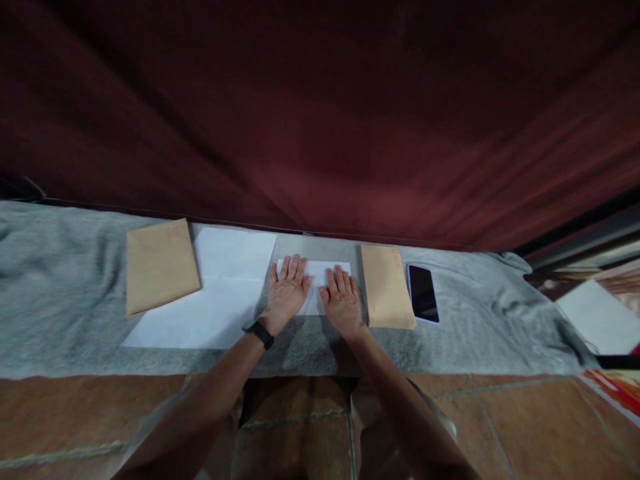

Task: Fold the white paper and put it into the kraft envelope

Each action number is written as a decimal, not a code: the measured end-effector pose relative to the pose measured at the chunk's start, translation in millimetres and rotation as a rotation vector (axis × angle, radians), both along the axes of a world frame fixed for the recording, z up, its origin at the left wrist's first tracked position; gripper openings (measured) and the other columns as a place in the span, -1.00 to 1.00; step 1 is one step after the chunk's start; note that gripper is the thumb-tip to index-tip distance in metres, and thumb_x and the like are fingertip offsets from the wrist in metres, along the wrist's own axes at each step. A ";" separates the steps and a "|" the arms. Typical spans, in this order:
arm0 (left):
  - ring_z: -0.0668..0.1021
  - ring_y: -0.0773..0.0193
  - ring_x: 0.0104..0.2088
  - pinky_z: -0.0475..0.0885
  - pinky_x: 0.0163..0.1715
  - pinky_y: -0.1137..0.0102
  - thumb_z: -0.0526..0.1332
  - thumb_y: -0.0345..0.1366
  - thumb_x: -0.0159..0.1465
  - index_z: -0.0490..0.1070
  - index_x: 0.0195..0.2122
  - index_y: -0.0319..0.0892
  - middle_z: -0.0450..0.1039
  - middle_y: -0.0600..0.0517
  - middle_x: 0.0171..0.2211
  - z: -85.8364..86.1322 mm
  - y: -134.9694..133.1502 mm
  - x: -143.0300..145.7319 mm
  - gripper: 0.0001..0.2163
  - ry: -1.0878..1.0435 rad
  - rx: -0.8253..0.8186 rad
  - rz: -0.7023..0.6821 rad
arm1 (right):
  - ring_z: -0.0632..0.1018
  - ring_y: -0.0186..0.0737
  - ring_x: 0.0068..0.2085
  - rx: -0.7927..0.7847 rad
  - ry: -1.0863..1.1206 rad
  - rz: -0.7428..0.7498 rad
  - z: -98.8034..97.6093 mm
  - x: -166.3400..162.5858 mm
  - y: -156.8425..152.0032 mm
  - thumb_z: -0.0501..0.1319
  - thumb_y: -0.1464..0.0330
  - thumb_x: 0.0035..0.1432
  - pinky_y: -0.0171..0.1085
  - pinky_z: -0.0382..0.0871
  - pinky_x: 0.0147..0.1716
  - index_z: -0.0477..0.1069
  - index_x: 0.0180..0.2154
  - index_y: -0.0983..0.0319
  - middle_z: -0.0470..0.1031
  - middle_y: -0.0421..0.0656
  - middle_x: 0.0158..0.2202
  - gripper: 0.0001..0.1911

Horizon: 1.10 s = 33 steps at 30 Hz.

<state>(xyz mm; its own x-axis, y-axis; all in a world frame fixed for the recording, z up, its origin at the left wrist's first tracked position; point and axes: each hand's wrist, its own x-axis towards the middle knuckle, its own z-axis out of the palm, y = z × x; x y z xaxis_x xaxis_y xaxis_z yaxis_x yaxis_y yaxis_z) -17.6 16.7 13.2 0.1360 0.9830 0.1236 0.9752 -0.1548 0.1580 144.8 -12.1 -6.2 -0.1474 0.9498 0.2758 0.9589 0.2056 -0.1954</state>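
Note:
A white sheet of paper [315,303], which looks folded, lies flat in front of me on a grey cloth. My left hand [287,288] presses on its left part, palm down with fingers stretched out. On the right part rests my right hand [343,299], also flat and open. Both palms cover much of the sheet. To the left are larger white sheets of paper [227,303], partly under a stack of brown envelopes [160,267]. Just right of my right hand lies another stack of brown envelopes [387,287].
A phone [423,293] with a dark screen lies beside the right envelopes. The grey cloth [480,313] covers a long narrow surface. Behind it hangs a dark red curtain [320,133]. A white board-like item [600,317] is at the far right, and floor tiles [540,427] show below.

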 end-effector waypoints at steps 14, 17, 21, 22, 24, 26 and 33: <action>0.43 -0.05 0.28 0.31 0.27 -0.05 0.11 -0.32 0.36 0.42 0.23 -0.13 0.28 -0.15 0.38 22.2 -1.3 -4.5 -0.59 -0.096 -0.020 0.074 | 0.45 0.05 0.25 -0.168 0.182 -0.184 30.5 7.6 12.9 0.06 0.35 0.38 0.02 0.38 0.16 0.42 0.22 0.15 0.26 -0.03 0.41 -0.57; 0.43 -0.05 0.28 0.31 0.27 -0.07 0.11 -0.34 0.36 0.43 0.22 -0.13 0.32 -0.14 0.36 22.2 -1.0 -2.5 -0.59 -0.101 -0.022 0.071 | 0.45 0.03 0.23 -0.165 0.192 -0.197 32.0 6.3 11.8 0.07 0.35 0.38 0.00 0.37 0.16 0.45 0.18 0.13 0.30 -0.06 0.38 -0.59; 0.42 -0.05 0.29 0.31 0.27 -0.06 0.11 -0.34 0.36 0.43 0.22 -0.14 0.31 -0.14 0.36 25.7 -2.7 -1.4 -0.59 -0.099 -0.028 0.082 | 0.47 0.07 0.21 -0.154 0.182 -0.209 33.0 7.6 9.2 0.06 0.35 0.38 0.02 0.37 0.16 0.43 0.20 0.18 0.31 0.00 0.37 -0.58; 0.41 -0.08 0.30 0.33 0.26 -0.06 0.12 -0.33 0.36 0.41 0.24 -0.15 0.28 -0.17 0.38 27.5 -3.6 -1.3 -0.58 -0.097 -0.026 0.099 | 0.47 0.09 0.20 -0.159 0.169 -0.222 33.7 8.0 8.6 0.07 0.35 0.37 0.03 0.36 0.16 0.41 0.22 0.21 0.30 0.04 0.38 -0.56; 0.41 -0.15 0.30 0.39 0.21 -0.07 0.13 -0.29 0.37 0.37 0.28 -0.19 0.20 -0.23 0.41 32.1 -5.3 -1.1 -0.55 -0.095 -0.028 0.141 | 0.48 0.12 0.19 -0.180 0.140 -0.246 35.7 8.3 7.6 0.08 0.34 0.37 0.03 0.36 0.15 0.37 0.26 0.27 0.27 0.12 0.39 -0.52; 0.41 -0.20 0.29 0.43 0.17 -0.08 0.13 -0.24 0.38 0.34 0.31 -0.21 0.17 -0.27 0.42 36.5 -6.4 -1.4 -0.52 -0.104 -0.049 0.168 | 0.48 0.12 0.19 -0.200 0.129 -0.245 37.6 7.9 6.8 0.08 0.34 0.37 0.01 0.38 0.14 0.34 0.28 0.28 0.25 0.14 0.39 -0.50; 0.43 -0.20 0.27 0.48 0.13 -0.12 0.14 -0.20 0.39 0.36 0.31 -0.09 0.19 -0.18 0.42 37.8 -0.8 -6.9 -0.54 -0.208 -0.078 0.196 | 0.46 0.08 0.23 -0.157 0.211 -0.241 35.5 8.6 8.4 0.10 0.32 0.36 -0.03 0.40 0.14 0.39 0.25 0.18 0.25 0.03 0.40 -0.54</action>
